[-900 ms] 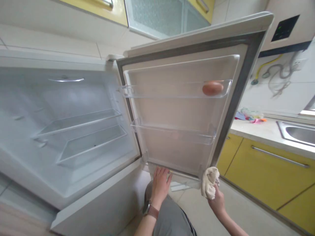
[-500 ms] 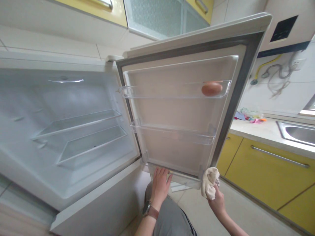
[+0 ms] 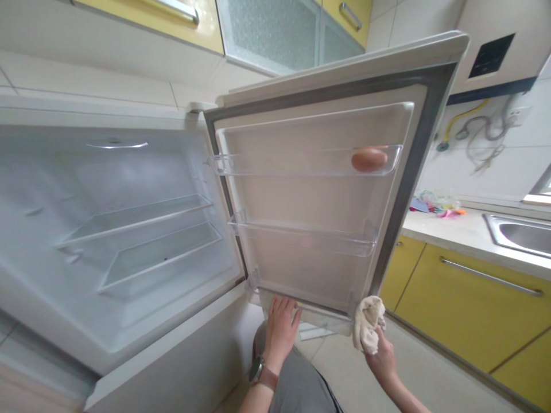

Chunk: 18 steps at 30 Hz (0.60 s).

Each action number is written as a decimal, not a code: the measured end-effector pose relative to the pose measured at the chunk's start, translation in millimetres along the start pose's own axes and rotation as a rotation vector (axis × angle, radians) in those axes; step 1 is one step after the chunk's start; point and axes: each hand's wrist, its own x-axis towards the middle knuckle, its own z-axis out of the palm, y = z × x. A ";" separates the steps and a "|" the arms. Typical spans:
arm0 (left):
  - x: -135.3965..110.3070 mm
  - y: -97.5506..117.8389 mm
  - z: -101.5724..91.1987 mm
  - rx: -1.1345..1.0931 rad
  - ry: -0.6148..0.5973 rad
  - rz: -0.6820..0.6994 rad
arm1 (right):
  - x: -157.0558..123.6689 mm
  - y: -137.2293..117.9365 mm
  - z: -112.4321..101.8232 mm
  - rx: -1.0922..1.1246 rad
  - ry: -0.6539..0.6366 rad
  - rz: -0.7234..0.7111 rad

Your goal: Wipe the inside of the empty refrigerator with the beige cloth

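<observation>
The refrigerator door [image 3: 301,195] stands wide open in front of me, its inner side facing me. My left hand [image 3: 282,324] lies against the clear bottom door bin [image 3: 327,320], fingers stretched out and thumb apart. In my right hand [image 3: 381,355] is a bunched off-white cloth [image 3: 369,324], pressed to the door's lower right corner at the bin's end. A brown egg [image 3: 369,159] rests at the right end of the top door bin [image 3: 293,165]. Below that runs the middle door bin [image 3: 301,236].
Left of the door is the refrigerator interior [image 3: 146,172] with two glass shelves [image 3: 159,255]. At right, a counter [image 3: 456,229] carries a sink [image 3: 523,234] and colourful cloths and plastic [image 3: 439,203]. Yellow cabinets [image 3: 473,304] stand beneath it. A water heater [image 3: 495,57] hangs above.
The view has tilted up very slightly, so everything sits a little lower in the picture. Both hands and the cloth stay at nearly the same places on the door.
</observation>
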 end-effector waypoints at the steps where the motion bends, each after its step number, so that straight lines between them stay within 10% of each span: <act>1: -0.3 -0.4 0.6 0.003 0.005 0.001 | 0.5 -1.7 0.0 0.010 0.006 0.009; 18: 1.3 2.3 -2.5 -0.008 -0.020 -0.021 | 1.5 -3.3 0.4 0.048 0.005 0.031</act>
